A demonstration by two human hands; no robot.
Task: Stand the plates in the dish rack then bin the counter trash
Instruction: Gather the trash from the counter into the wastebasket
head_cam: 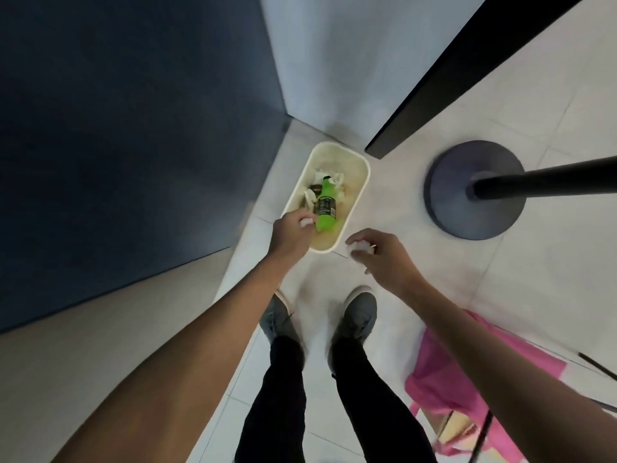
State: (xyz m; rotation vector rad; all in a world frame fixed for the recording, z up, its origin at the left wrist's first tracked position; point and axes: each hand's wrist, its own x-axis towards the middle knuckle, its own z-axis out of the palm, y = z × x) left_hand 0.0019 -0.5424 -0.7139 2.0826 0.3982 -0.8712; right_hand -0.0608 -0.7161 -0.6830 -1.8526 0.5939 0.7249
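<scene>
Head view, looking down at the floor. At far left stood a dark blue panel [133,128]. Beside it the left hand [290,233] hung over the near left corner of the bin [366,175], its fingers curled and pinched on a small white scrap [307,223]. The cream bin stood on the tiled floor and already held a green bottle [325,208] lying lengthwise among pale crumpled paper. To the right, the right hand [384,255] had its fingers closed round a crumpled white wad [360,247], which sat above bare tile just outside the bin's near right corner, not over the opening. Further right were a round dark stand base [474,192] and, at the lower right edge of the floor, a pink cloth item [467,379]. Plates and dish rack were out of view, so that step could not be judged. Likely risks: released from where it was, the right-hand wad would probably have landed on the floor in front of the shoes [359,315], because it had not crossed the rim. The left-hand scrap, being light and close to the near rim, might have drifted or bounced off the bottle and fallen outside. Both hands crowding the narrow near end could also have knocked the bin.
</scene>
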